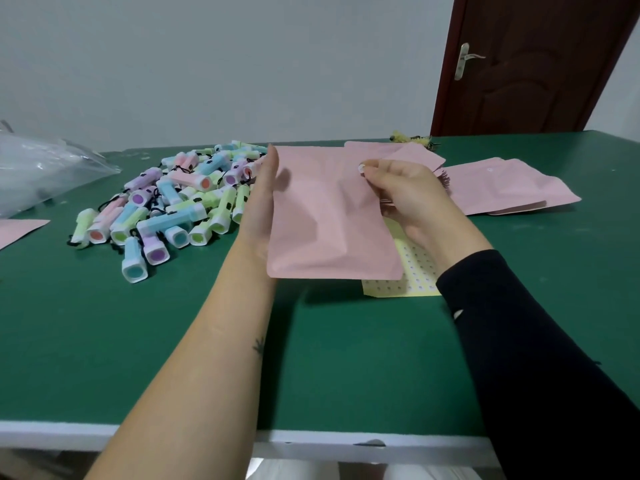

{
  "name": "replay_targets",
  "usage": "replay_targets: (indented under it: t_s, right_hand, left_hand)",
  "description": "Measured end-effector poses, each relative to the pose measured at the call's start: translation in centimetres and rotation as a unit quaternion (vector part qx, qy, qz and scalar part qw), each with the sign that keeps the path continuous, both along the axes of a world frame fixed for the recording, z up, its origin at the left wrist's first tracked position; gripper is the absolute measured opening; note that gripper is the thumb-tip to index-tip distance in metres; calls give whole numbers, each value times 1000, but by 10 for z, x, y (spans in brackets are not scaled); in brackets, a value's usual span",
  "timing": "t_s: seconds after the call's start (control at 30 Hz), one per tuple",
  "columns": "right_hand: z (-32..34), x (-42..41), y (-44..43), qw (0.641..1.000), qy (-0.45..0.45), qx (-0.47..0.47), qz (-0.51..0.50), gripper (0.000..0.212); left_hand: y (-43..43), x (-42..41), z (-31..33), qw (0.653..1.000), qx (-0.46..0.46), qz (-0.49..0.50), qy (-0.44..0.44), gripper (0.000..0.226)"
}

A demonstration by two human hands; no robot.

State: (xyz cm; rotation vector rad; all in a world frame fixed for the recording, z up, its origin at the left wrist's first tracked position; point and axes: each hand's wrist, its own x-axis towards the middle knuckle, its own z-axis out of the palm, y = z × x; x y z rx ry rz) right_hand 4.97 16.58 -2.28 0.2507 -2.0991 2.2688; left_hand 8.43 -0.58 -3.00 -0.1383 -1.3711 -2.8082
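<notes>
A flat pink pouch (325, 216) is held up above the green table (173, 341), a little right of centre. My left hand (259, 202) lies along its left edge with the fingers straight; the other fingers are hidden behind the pouch. My right hand (405, 192) pinches the pouch's upper right part between thumb and curled fingers. A pile of small pastel flashlights (173, 202) lies to the left of the pouch.
A stack of pink pouches (498, 188) lies at the right. A yellow dotted sheet (412, 271) sits under my right wrist. A clear plastic bag (41, 171) and another pink pouch (17, 230) are at the far left. A brown door (530, 64) stands behind.
</notes>
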Motion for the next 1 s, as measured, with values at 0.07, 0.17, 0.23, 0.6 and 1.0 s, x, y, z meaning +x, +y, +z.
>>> replay_targets:
  t_s: [0.07, 0.17, 0.23, 0.6, 1.0]
  right_hand:
    - [1, 1, 1, 999, 36, 38, 9, 13]
    - [5, 5, 0, 987, 100, 125, 1, 17]
    - [6, 8, -1, 969, 144, 201, -21, 15]
    - [8, 11, -3, 916, 200, 339, -71, 13]
    - [2, 8, -5, 901, 253, 335, -107, 10]
  left_hand:
    - [-1, 2, 0, 1000, -9, -16, 5, 48]
    - [-4, 2, 0, 999, -28, -23, 2, 55]
    - [-6, 2, 1, 999, -44, -19, 2, 61]
    - [-7, 3, -2, 998, -21, -50, 45, 60]
    - [-6, 0, -4, 992, 11, -118, 45, 62]
